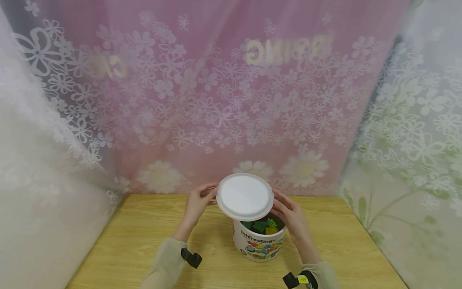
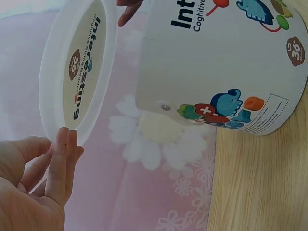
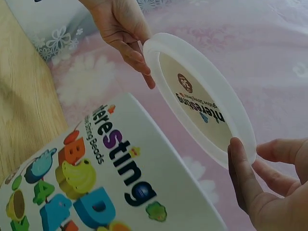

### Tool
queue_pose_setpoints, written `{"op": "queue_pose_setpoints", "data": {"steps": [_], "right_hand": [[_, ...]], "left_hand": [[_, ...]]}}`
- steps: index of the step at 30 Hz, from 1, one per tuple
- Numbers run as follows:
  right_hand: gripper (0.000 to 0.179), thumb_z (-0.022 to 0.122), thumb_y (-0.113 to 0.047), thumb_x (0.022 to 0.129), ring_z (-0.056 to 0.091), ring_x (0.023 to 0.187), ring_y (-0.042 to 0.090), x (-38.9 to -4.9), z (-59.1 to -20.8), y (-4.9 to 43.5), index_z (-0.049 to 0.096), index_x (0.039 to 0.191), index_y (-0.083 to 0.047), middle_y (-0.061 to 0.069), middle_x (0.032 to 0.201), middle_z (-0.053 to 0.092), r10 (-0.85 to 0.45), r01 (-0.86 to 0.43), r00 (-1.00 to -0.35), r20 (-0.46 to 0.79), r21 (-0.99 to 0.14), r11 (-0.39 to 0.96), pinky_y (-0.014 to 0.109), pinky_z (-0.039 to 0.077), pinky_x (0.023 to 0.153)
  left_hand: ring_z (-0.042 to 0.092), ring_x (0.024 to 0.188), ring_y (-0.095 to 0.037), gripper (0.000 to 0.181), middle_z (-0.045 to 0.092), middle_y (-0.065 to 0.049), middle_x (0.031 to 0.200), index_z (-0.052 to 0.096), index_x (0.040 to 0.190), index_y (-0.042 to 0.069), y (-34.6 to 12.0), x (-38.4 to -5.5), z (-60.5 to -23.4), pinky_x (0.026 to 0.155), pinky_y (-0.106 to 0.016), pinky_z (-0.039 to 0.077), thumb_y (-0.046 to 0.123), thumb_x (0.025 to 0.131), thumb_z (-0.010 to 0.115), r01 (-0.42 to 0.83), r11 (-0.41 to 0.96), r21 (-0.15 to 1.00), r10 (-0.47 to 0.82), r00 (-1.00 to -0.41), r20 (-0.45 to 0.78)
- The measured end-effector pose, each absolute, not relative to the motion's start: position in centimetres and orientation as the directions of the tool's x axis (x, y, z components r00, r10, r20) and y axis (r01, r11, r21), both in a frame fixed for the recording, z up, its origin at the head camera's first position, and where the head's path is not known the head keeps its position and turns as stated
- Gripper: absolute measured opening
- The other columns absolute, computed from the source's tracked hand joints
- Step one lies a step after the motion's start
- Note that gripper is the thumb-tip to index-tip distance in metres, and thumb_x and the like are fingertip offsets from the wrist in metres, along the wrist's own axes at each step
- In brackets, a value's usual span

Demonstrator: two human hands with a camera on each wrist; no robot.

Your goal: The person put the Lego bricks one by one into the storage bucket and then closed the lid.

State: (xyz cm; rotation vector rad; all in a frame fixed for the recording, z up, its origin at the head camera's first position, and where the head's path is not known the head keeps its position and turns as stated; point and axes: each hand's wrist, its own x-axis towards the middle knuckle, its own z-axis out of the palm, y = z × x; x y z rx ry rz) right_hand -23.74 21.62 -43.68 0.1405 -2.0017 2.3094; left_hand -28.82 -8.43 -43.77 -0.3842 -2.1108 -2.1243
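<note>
A round white lid (image 1: 245,196) is held up over the back of a white bucket (image 1: 252,245), its plain side toward the head camera. My left hand (image 1: 196,204) pinches the lid's left edge between thumb and fingers. At the opposite edge, my right hand (image 1: 291,214) grips the rim the same way. Printed lettering on the lid's other face shows in both wrist views. Green, yellow and red pieces (image 1: 265,225) fill the bucket's uncovered front part; the lid hides the rest of the opening. Colourful pictures of beads cover the bucket wall (image 3: 96,178).
The bucket stands on a wood-grain table (image 1: 151,233). A pink flowered curtain (image 1: 231,100) hangs along the table's back edge. Pale sheets hang at the left (image 1: 43,180) and right (image 1: 415,160).
</note>
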Motion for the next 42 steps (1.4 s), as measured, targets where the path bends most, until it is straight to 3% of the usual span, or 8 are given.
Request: {"op": "queue_pose_setpoints", "data": {"steps": [6,11,19,26,36,42], "right_hand": [[0.052,0.059,-0.017,0.104,0.068,0.100,0.010,-23.3,-43.8,22.6,0.045,0.152,-0.002,-0.007,0.121,0.066,0.013,-0.110,-0.994,0.109,-0.982,-0.152,0.025,0.057,0.091],[0.051,0.056,-0.014,0.106,0.067,0.098,0.008,-22.9,-43.7,23.4,0.043,0.153,0.000,-0.009,0.117,0.065,0.035,-0.111,-0.994,0.107,-0.983,-0.147,0.023,0.057,0.091],[0.056,0.062,-0.007,0.101,0.068,0.104,0.007,-22.4,-43.9,24.0,0.043,0.152,0.001,-0.003,0.124,0.061,0.014,-0.169,-0.986,0.169,-0.979,-0.116,0.024,0.056,0.094],[0.054,0.065,-0.007,0.099,0.070,0.100,0.007,-22.5,-44.2,24.2,0.047,0.149,0.003,-0.008,0.118,0.065,0.059,-0.200,-0.979,0.195,-0.976,-0.082,0.024,0.056,0.093],[0.053,0.066,-0.011,0.099,0.072,0.093,0.009,-22.8,-44.2,23.9,0.048,0.145,0.009,-0.010,0.116,0.070,0.132,-0.249,-0.964,0.231,-0.959,-0.135,0.027,0.058,0.090],[0.044,0.067,-0.009,0.098,0.073,0.088,0.010,-22.7,-43.7,23.6,0.057,0.138,0.007,-0.006,0.108,0.074,0.197,-0.293,-0.945,0.261,-0.944,-0.150,0.029,0.059,0.088]], "left_hand": [[0.072,0.095,-0.025,0.028,0.071,-0.019,0.118,0.071,0.125,0.004,-7.7,-28.5,-43.9,0.083,-0.042,0.062,0.014,0.101,0.064,0.277,-0.023,0.961,0.117,-0.953,0.278],[0.071,0.093,-0.019,0.029,0.069,-0.018,0.121,0.070,0.129,0.005,-7.3,-28.4,-43.7,0.083,-0.043,0.062,0.009,0.102,0.062,0.289,0.001,0.957,0.169,-0.944,0.285],[0.072,0.098,-0.028,0.033,0.071,-0.016,0.122,0.071,0.127,0.007,-7.1,-28.6,-44.0,0.075,-0.031,0.063,0.009,0.095,0.071,0.354,0.075,0.932,0.195,-0.922,0.335],[0.072,0.098,-0.029,0.033,0.073,-0.012,0.119,0.074,0.125,0.012,-7.1,-28.9,-44.3,0.077,-0.040,0.063,0.014,0.093,0.074,0.425,0.099,0.900,0.196,-0.895,0.401],[0.074,0.083,-0.014,0.025,0.076,-0.006,0.110,0.079,0.117,0.014,-6.6,-28.8,-44.0,0.073,-0.042,0.063,0.016,0.092,0.074,0.502,0.197,0.842,0.120,-0.865,0.488],[0.073,0.077,-0.010,0.024,0.077,-0.005,0.109,0.080,0.114,0.018,-6.3,-28.8,-43.7,0.069,-0.033,0.063,0.021,0.091,0.075,0.518,0.241,0.821,0.052,-0.852,0.522]]}}
